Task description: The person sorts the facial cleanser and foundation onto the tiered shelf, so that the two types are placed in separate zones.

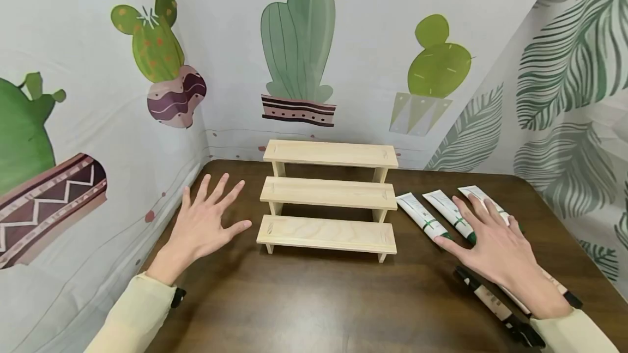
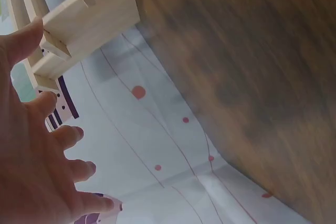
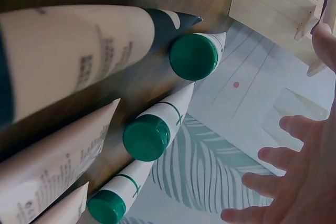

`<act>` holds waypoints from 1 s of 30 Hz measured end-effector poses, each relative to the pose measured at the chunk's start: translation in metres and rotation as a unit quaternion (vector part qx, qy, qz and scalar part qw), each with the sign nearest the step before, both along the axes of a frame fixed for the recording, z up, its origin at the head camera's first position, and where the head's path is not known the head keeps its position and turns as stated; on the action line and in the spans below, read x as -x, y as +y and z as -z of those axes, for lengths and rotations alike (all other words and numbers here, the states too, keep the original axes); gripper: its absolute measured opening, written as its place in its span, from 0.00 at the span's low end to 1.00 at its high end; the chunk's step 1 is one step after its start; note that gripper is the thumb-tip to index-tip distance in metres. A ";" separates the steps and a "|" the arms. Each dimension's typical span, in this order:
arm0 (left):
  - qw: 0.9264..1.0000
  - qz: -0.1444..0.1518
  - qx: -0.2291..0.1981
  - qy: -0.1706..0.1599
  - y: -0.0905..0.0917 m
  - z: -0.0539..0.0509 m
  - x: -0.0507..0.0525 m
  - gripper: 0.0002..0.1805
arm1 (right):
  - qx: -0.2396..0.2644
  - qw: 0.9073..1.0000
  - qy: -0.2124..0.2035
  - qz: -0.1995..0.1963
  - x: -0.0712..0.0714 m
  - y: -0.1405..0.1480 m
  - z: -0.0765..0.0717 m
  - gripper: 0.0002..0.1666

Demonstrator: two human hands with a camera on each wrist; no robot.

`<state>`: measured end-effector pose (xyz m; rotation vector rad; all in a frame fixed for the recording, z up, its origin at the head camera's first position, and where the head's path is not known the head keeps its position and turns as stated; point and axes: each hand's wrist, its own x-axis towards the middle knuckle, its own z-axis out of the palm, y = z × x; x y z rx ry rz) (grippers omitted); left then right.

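My left hand (image 1: 203,225) is spread with fingers straight, left of a three-step pale wooden display stand (image 1: 326,233), touching nothing. To the stand's right, my right hand (image 1: 500,247) hovers with fingers apart above two groups of tubes. Three white tubes (image 1: 417,212) with green caps (image 3: 193,56) lie in a slanted row beyond it. Nearer the front lie pinkish-beige tubes with dark ends (image 1: 490,298), partly hidden by my right hand and wrist. The right wrist view shows printed text on these beige tubes (image 3: 58,156). All three steps of the stand are bare.
The dark brown wooden table (image 1: 294,304) meets white cloth walls (image 1: 373,31) printed with cacti and leaves at the back and both sides. In the left wrist view, the stand (image 2: 100,24) is close by the left thumb.
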<state>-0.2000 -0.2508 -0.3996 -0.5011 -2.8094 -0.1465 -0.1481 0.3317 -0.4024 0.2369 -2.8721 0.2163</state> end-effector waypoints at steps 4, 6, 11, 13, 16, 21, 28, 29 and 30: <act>1.000 0.010 -0.009 -0.003 0.005 -0.001 -0.001 0.52 | 0.004 1.000 0.011 -0.008 -0.006 0.005 0.001 0.61; 1.000 0.014 -0.015 0.001 0.007 -0.002 0.000 0.52 | 0.006 1.000 0.014 -0.013 -0.009 0.008 0.002 0.60; 0.999 0.023 -0.020 0.011 0.012 -0.001 0.003 0.54 | 0.013 1.000 0.008 -0.024 -0.016 0.014 0.003 0.58; 0.999 0.028 -0.024 0.005 0.014 -0.001 0.003 0.54 | 0.014 1.000 0.002 -0.025 -0.019 0.016 0.003 0.57; 0.999 0.034 -0.035 -0.009 0.017 0.000 0.004 0.55 | 0.013 1.000 -0.011 -0.024 -0.022 0.021 0.003 0.54; 0.996 0.053 -0.065 -0.031 0.022 0.001 0.008 0.56 | 0.023 0.999 -0.021 -0.030 -0.030 0.027 0.002 0.47; 0.986 0.061 -0.126 -0.089 0.027 0.003 0.007 0.56 | 0.052 0.993 -0.097 -0.051 -0.038 0.041 0.003 0.34; 0.985 0.059 -0.131 -0.094 0.027 0.003 0.007 0.56 | 0.059 0.991 -0.106 -0.054 -0.040 0.042 0.004 0.33; 0.984 0.057 -0.137 -0.098 0.028 0.004 0.007 0.55 | 0.064 0.990 -0.114 -0.057 -0.041 0.044 0.006 0.32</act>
